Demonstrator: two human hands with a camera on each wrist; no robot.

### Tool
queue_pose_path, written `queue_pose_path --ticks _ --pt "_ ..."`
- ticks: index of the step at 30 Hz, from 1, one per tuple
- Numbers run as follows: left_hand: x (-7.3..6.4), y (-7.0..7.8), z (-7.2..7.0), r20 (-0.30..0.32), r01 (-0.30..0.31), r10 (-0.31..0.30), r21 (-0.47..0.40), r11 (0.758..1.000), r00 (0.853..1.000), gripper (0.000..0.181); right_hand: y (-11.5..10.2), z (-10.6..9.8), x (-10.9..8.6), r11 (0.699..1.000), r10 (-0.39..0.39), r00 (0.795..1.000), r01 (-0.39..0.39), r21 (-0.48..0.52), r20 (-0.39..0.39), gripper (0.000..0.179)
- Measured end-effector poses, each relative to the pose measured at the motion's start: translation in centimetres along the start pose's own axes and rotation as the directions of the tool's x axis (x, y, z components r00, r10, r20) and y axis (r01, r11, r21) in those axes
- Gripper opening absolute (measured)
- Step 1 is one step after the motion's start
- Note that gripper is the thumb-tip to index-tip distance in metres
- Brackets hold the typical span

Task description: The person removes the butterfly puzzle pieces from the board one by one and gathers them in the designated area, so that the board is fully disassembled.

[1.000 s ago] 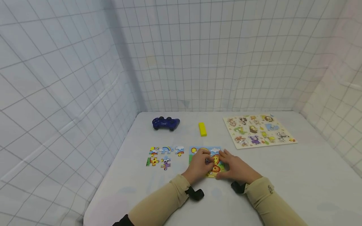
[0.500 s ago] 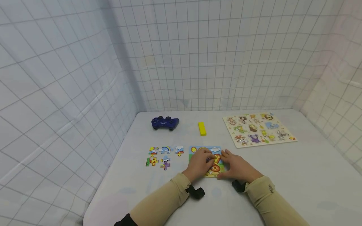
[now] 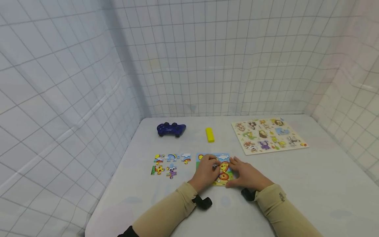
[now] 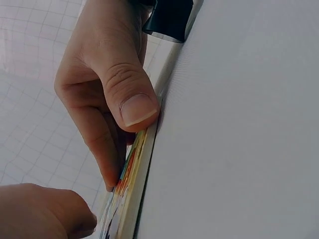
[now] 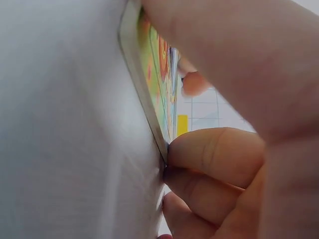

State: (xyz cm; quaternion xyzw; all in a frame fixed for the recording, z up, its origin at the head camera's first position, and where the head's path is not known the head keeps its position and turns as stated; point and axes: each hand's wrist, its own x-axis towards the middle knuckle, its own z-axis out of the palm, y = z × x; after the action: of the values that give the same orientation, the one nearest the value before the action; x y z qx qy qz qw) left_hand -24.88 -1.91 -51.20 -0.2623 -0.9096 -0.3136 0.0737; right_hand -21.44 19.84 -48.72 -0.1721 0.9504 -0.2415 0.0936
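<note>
A small picture puzzle board (image 3: 223,177) with a sun, clouds and orange shapes lies on the white table. Over its left half is my left hand (image 3: 206,171), fingers bent down onto the picture. In the left wrist view its thumb (image 4: 137,107) is at the board's edge and a fingertip touches the surface; I cannot tell whether a piece is pinched there. My right hand (image 3: 247,173) holds the board's right side, thumb by the near corner and fingertips (image 5: 182,149) at the far one. Several loose puzzle pieces (image 3: 171,158) lie left of the board.
Behind the puzzle are a dark blue game controller (image 3: 171,129) and a yellow block (image 3: 210,135). At the back right lies a larger board with animal shapes (image 3: 266,136). Gridded white cloth walls (image 3: 192,65) rise at the back and both sides.
The left hand has shifted slightly over the board. The right hand keeps its place at the board's side. The whole head view has drifted a little, and the loose pieces lie as before.
</note>
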Motion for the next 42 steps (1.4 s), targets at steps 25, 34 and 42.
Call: queue_pose_path --ticks 25,34,42 --pt "0.08 -0.02 -0.86 0.031 0.074 -0.076 0.058 0.996 0.997 0.006 0.20 -0.27 0.16 1.000 -0.015 1.000 0.015 -0.006 0.001 0.105" --pt "0.07 -0.15 -0.82 0.016 0.057 -0.058 0.058 0.997 0.998 0.009 0.12 -0.10 0.17 1.000 -0.022 1.000 0.022 -0.015 0.002 0.104" --pt "0.10 -0.30 -0.71 0.002 0.058 -0.058 0.027 0.998 0.998 0.015 0.11 -0.09 0.16 0.999 -0.037 0.999 0.037 -0.024 0.002 0.104"
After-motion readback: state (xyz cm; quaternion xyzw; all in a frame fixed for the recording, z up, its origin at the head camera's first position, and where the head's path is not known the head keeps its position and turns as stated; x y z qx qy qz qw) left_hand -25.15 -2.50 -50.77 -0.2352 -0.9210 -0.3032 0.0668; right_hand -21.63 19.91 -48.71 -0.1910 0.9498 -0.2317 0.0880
